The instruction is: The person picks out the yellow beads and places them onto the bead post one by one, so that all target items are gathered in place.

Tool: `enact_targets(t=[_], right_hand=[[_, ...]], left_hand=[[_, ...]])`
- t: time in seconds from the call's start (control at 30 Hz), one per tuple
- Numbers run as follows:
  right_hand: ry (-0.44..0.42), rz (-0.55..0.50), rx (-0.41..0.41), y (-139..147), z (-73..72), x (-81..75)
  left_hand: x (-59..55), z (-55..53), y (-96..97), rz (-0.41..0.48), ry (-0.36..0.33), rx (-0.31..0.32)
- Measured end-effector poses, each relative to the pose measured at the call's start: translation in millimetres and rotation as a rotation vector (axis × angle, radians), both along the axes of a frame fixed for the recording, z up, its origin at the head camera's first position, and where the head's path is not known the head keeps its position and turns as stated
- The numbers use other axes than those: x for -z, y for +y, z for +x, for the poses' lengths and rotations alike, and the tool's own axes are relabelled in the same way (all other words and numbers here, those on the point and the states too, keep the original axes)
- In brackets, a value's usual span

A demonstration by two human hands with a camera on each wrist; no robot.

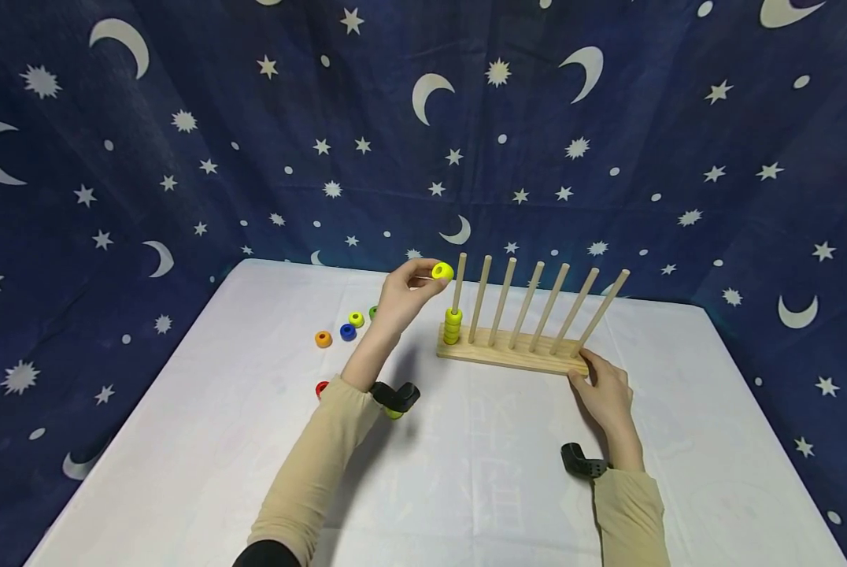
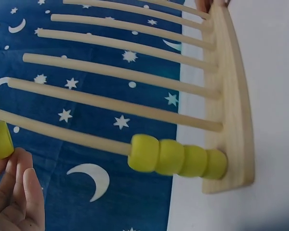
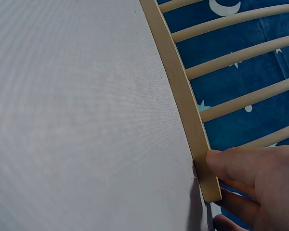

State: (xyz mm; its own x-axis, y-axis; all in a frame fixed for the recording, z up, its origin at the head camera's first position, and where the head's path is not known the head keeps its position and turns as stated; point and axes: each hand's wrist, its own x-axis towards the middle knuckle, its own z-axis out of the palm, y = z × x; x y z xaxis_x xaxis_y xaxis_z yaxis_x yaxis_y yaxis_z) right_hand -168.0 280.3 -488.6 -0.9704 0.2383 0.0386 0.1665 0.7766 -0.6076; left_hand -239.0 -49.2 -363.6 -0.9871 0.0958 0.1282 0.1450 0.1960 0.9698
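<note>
My left hand point(image 1: 404, 298) pinches a yellow bead point(image 1: 442, 271) between thumb and fingers. That bead is beside the top of the leftmost peg point(image 1: 459, 283) of a wooden peg rack, and in the left wrist view the bead point(image 2: 1, 139) appears just off the peg's tip. Several yellow beads point(image 2: 171, 156) are stacked at the bottom of the same peg, and the other pegs are bare. At the rack's right end, my right hand point(image 1: 605, 391) grips the wooden base point(image 1: 508, 357). The right wrist view shows the thumb point(image 3: 226, 161) against the base's edge, with fingers partly hidden behind.
Left of the rack lie loose beads: orange point(image 1: 323, 339), blue point(image 1: 348, 331), yellow point(image 1: 356, 319), and a partly hidden green one point(image 1: 373, 313). Partly covered by the left arm are a red bead point(image 1: 321, 388) and another yellow bead point(image 1: 393, 413). A starry blue cloth point(image 1: 367, 94) hangs behind the white table.
</note>
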Motion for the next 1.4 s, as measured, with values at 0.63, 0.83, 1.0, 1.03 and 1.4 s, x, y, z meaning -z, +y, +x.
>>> enact_targets(t=[0.63,0.83,1.0,1.03,1.4], right_hand=[[-0.01,-0.009,0.009,-0.9,0.2,-1.6],[-0.022,-0.026,0.014,-1.1,0.5,-3.4],[-0.033,-0.009,0.018,-0.9,0.3,-4.2],[-0.034,-0.007,0.019,-0.7,0.1,-4.1],[-0.044,-0.001,0.009,0.5,0.3,-2.1]], left_hand=[[-23.7,-2.0,15.3,0.118,0.048,0.02],[-26.4,-4.5,18.2,0.106,0.069,0.03],[-27.1,-6.2,19.7,0.103,0.067,0.04],[-27.1,-6.5,20.0,0.102,0.067,0.041],[-26.1,-8.1,22.4,0.081,0.055,0.044]])
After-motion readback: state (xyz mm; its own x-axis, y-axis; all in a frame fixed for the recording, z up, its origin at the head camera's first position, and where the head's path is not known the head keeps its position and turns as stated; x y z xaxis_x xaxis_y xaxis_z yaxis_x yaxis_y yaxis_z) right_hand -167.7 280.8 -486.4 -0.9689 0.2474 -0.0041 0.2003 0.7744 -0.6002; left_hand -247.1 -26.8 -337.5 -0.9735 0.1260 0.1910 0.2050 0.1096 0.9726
